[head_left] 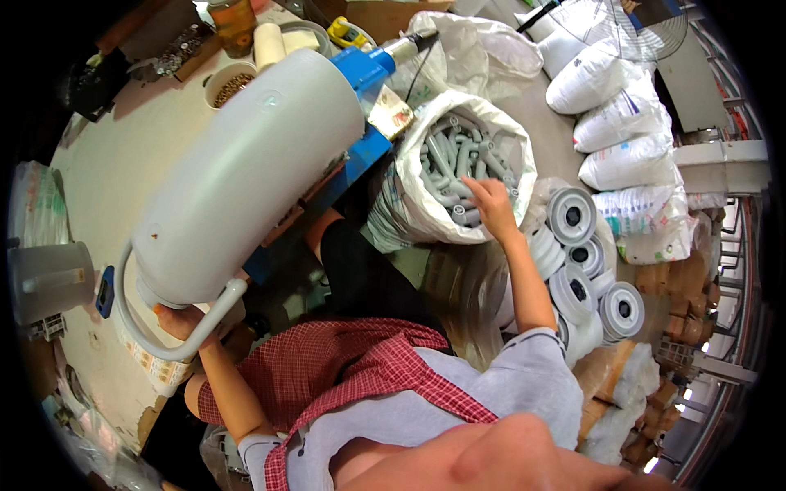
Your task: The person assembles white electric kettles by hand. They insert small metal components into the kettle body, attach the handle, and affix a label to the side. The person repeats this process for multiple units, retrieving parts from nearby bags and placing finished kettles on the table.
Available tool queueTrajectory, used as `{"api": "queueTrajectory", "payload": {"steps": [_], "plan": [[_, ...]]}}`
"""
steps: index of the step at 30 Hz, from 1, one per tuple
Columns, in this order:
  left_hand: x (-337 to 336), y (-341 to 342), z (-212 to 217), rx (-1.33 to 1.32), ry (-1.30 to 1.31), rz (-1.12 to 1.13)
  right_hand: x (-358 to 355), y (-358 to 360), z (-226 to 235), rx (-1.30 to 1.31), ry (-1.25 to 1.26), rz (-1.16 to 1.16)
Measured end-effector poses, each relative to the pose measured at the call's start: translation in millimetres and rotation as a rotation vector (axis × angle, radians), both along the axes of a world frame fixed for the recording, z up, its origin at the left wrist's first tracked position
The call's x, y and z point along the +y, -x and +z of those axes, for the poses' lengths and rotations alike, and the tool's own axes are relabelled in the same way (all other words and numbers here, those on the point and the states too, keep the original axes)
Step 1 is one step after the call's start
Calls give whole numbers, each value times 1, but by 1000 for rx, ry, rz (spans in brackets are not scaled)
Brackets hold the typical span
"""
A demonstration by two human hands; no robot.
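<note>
Head view: at centre left, the left hand [182,321] is clenched around the curved handle [176,348] of a large grey plastic housing [246,172] lying across the workbench [123,155]. Upper centre right, the right hand [491,204] reaches into an open white sack [426,213] filled with grey tubular parts [458,159]; whether it grips one I cannot tell. Near the top left, a white cup [231,82] holds small brown pieces.

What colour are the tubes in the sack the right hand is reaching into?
Light grey: the tubes fill the white sack under the right hand. Head view.
</note>
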State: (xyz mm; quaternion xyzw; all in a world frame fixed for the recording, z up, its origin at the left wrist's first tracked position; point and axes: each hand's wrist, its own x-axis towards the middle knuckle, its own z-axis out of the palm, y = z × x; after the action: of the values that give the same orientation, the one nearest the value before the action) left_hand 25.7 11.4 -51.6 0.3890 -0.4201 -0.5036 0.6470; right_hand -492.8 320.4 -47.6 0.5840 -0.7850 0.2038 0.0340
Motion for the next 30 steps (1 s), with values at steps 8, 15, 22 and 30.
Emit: {"api": "queueTrajectory", "payload": {"steps": [8, 15, 22, 30], "plan": [[-6, 3, 5, -30, 56, -1, 23, 8, -23, -281, -419, 189], [-6, 1, -1, 12, 9, -34, 23, 64, -63, -308, -240, -642], [-11, -8, -25, -291, 91, 51, -32, 113, -91, -377, -185, -658], [-5, 23, 47, -467, 377, -112, -174, 34, 145, 220, 201, 54]]}}
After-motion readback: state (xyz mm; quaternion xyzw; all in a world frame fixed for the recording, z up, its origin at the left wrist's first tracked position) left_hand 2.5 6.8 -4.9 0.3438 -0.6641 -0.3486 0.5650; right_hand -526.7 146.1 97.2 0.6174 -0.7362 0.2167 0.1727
